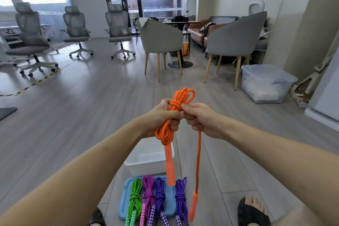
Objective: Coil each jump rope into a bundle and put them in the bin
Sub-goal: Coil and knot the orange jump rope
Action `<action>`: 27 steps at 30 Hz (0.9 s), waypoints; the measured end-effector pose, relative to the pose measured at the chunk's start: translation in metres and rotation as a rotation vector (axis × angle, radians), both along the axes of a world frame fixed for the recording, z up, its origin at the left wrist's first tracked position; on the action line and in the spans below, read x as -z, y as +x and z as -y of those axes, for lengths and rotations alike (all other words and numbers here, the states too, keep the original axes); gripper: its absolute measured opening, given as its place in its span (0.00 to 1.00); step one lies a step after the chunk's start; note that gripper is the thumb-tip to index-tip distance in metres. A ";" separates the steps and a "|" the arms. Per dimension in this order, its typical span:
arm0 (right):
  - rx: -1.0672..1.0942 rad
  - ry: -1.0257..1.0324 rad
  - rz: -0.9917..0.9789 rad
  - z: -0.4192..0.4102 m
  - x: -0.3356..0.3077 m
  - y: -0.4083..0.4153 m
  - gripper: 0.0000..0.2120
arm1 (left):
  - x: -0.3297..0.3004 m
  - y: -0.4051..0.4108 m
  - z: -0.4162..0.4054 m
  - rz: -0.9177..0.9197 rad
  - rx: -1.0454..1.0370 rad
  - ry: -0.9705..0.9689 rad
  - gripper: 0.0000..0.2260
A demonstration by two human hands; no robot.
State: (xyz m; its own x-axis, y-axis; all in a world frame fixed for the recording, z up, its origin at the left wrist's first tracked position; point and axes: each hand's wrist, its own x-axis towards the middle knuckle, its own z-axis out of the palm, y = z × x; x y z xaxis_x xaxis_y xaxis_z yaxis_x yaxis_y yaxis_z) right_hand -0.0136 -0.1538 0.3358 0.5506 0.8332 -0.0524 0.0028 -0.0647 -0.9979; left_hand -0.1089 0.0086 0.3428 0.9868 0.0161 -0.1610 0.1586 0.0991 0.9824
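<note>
At frame centre the left hand (163, 115) grips the coiled orange rope (171, 115) while the right hand (199, 119) pinches its tail; cinch wraps snug before dropping it into the white bin (146, 159) below.

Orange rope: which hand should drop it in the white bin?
Probably left. The left hand already grips the orange rope bundle, above the white bin. The right hand only pinches the loose tail.

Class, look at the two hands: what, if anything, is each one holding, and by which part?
The left hand grips the orange jump rope around the coiled bundle's middle; the right hand pinches its loose strand beside the wrap.
</note>
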 end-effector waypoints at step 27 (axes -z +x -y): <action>0.097 -0.157 0.195 0.010 -0.017 0.004 0.16 | -0.004 -0.013 0.010 0.088 -0.095 0.207 0.20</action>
